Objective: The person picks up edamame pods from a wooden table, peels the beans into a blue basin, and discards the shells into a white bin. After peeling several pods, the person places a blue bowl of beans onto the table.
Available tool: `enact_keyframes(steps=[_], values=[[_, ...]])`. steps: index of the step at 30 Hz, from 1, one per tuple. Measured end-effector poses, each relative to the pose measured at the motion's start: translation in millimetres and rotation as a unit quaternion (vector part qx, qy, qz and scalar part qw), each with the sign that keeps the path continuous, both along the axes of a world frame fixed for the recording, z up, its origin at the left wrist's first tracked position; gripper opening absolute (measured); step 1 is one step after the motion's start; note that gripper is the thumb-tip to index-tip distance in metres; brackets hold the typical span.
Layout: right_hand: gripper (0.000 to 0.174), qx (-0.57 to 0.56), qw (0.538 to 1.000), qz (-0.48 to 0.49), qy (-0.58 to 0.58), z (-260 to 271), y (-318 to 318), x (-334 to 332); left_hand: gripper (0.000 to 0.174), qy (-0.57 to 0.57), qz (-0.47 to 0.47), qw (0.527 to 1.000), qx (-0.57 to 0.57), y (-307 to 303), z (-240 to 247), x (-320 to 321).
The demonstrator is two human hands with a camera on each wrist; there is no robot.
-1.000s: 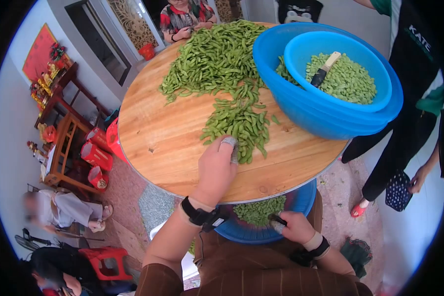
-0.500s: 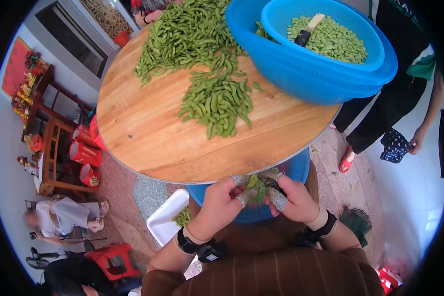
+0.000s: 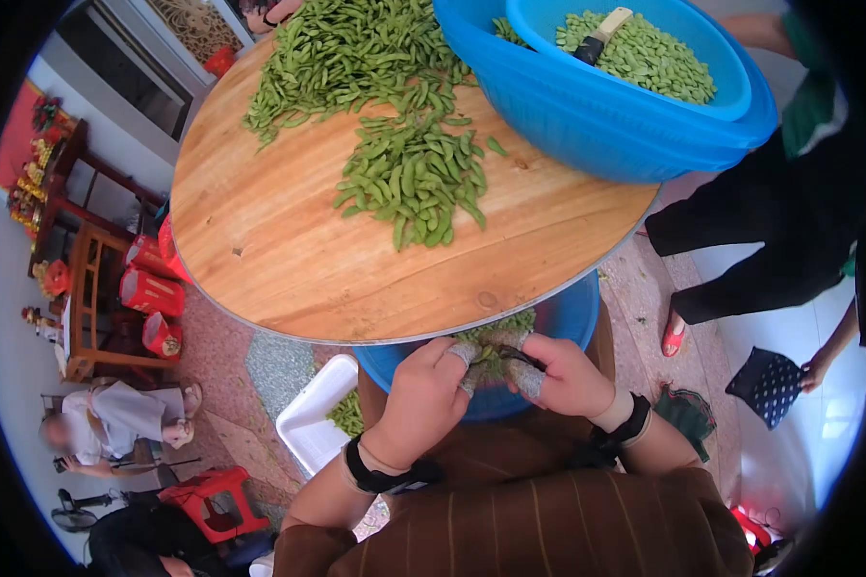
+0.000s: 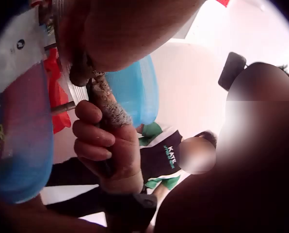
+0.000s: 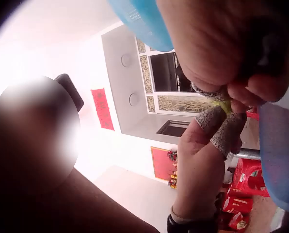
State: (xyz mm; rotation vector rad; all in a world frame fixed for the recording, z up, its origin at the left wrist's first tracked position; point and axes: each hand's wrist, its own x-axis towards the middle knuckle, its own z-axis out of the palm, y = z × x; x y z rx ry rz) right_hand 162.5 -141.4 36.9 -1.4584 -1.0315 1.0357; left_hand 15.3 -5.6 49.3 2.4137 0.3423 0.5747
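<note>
Seen from head height, two bare hands meet at lower centre of the frame, just below the near edge of a round wooden table. The left hand comes in from the lower left, its thumb and finger, in grey wrappings, pinching a small green pod in a narrow grip. The right hand comes from the lower right, fingers curled round a slim dark tool, its fingertips meeting the left's at the pod.

The hands are over a large blue tub that holds green matter and sits partly under the table rim. That rim curves close above the fingertips; the tub's wall rises on either side of them. Lower left of the tub, near it, a white tray holds more pods. On the table, plain wood lies between the small pod pile and the near rim, and widens to the left; at upper right, stacked blue basins reach the table's edge.

The pod is between the fingertips, best seen in the right wrist view; fingers cover much of it, so its long axis and the way it points cannot be told. The tool slants from the right hand up and left towards the pod
</note>
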Motion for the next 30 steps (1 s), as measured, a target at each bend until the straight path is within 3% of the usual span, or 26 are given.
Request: enact_keyframes(steps=[1, 3, 4, 5, 6, 8, 9, 11, 15, 17, 18, 20, 24, 25, 26, 27, 28, 29, 30], values=[[0.026, -0.002, 1.0, -0.001, 0.001, 1.0, -0.8, 1.8, 0.027, 0.025, -0.01, 0.999, -0.031, 1.7, -5.0, -3.0], [0.02, -0.085, 0.982, 0.053, 0.158, 3.3, -2.6, 5.2, 0.026, 0.052, -0.02, 0.997, -0.062, 7.6, -12.5, -6.7], [0.02, -0.086, 0.982, 0.052, 0.16, 1.8, -3.2, 4.5, 0.023, 0.084, -0.029, 0.923, -0.373, 11.4, -14.8, -7.3], [0.016, -0.074, 0.971, 0.062, 0.218, -0.1, -3.6, 3.9, 0.02, 0.107, -0.034, 0.755, -0.646, 13.2, -17.1, -7.7], [0.014, -0.06, 0.957, 0.071, 0.274, -2.5, -3.6, 3.5, 0.02, 0.109, -0.033, 0.754, -0.647, 10.1, -20.5, -7.1], [0.012, -0.074, 0.963, 0.065, 0.252, -12.7, -0.7, 4.2, 0.019, 0.058, -0.021, 0.811, -0.582, 3.5, -25.5, -3.6], [0.011, -0.089, 0.968, 0.06, 0.227, -16.3, -0.1, 4.6, 0.019, 0.061, -0.023, 0.811, -0.582, 4.9, -26.3, -2.5], [0.012, -0.102, 0.968, 0.053, 0.222, -13.7, 0.0, 2.4, 0.021, 0.196, 0.017, 0.935, -0.296, 5.5, -28.0, -1.1], [0.016, -0.133, 0.965, 0.034, 0.224, -13.5, 2.4, 1.2, 0.02, 0.15, 0.024, 0.941, -0.304, 2.7, -34.0, -1.7], [0.018, -0.133, 0.967, 0.029, 0.214, -16.7, 2.2, -0.8, 0.02, 0.051, -0.022, 0.981, -0.184, 3.0, -38.4, -3.0], [0.02, -0.133, 0.97, 0.025, 0.203, -18.4, 2.3, -2.2, 0.02, 0.053, -0.023, 0.982, -0.182, 1.4, -39.2, -4.1], [0.02, -0.126, 0.971, 0.024, 0.2, -22.8, 2.5, -4.1, 0.016, 0.071, -0.019, 0.997, -0.025, -2.2, -40.2, -6.0], [0.026, -0.095, 0.978, 0.054, 0.178, -32.8, 0.1, -0.8, 0.01, 0.056, -0.046, 0.996, -0.045, 2.0, -44.1, -6.7], [0.026, -0.095, 0.978, 0.052, 0.179, -31.6, -0.7, -0.7, 0.013, 0.132, -0.027, 0.939, -0.318, 5.3, -40.5, -7.0], [0.03, -0.082, 0.982, 0.06, 0.156, -29.1, -1.7, -0.3, 0.017, 0.197, -0.005, 0.802, -0.563, 7.9, -38.6, -7.7], [0.034, -0.069, 0.986, 0.068, 0.133, -27.9, -2.3, -0.3, 0.017, 0.198, -0.006, 0.802, -0.563, 10.2, -42.3, -9.3], [0.034, -0.07, 0.986, 0.067, 0.134, -34.6, -1.1, -1.9, 0.02, 0.136, -0.067, 0.648, -0.746, 13.0, -49.8, -11.3], [0.036, 0.045, 0.998, 0.036, -0.011, -46.5, 1.7, -4.7, 0.024, 0.065, -0.124, 0.452, -0.881, 14.5, -55.4, -12.7], [0.038, 0.157, 0.975, 0.003, -0.156, -52.7, 3.5, -6.7, 0.024, 0.066, -0.124, 0.452, -0.881, 13.0, -58.9, -12.7]])
